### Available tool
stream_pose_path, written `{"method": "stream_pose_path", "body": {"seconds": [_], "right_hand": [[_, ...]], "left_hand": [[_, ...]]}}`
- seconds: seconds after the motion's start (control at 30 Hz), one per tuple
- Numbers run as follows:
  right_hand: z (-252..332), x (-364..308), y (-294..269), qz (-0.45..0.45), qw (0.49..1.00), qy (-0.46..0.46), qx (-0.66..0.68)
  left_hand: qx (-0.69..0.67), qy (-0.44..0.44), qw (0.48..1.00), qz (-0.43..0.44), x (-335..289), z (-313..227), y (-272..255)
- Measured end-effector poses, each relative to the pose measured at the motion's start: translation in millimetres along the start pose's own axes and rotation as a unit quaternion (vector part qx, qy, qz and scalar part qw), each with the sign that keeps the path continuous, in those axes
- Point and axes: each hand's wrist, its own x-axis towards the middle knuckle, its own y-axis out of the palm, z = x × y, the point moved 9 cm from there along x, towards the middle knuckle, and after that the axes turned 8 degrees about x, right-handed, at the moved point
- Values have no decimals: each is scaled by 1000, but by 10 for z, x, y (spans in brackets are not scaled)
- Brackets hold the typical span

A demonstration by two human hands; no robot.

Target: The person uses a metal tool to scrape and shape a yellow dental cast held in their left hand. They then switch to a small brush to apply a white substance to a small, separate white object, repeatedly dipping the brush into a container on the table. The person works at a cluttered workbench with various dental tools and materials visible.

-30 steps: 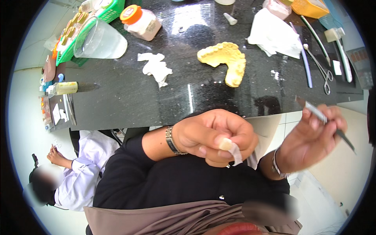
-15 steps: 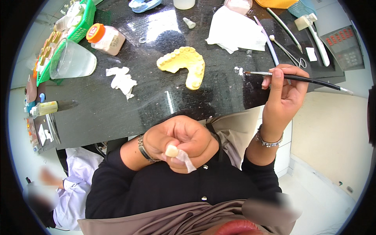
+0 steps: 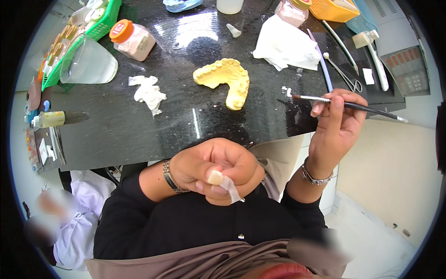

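A small cream-coloured tooth-shaped piece with a scrap of white tissue is pinched in the curled fingers of the left hand, held close to the chest below the edge of the black worktop. The right hand grips a fine brush between thumb and fingers, its tip just above the worktop edge near a white speck. Beyond lie a yellow dental arch cast, a crumpled tissue, a white cloth, an orange-capped jar, an overturned clear cup and scissors. Nothing stands between the hands and the cast. Compared with half a second ago, the right hand sits slightly lower, with the brush still level; the left hand has not changed its grip.
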Motion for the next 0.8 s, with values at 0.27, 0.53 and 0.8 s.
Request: {"method": "stream_pose_path", "body": {"seconds": [0.27, 0.53, 0.8], "right_hand": [[367, -321, 407, 48, 986, -46, 150], [703, -738, 780, 189, 944, -222, 158], [705, -814, 849, 174, 945, -237, 142]], "left_hand": [[-2, 8, 1000, -13, 2, -4, -40], [21, 14, 999, -21, -16, -14, -53], [12, 28, 999, -10, -66, -26, -50]]}}
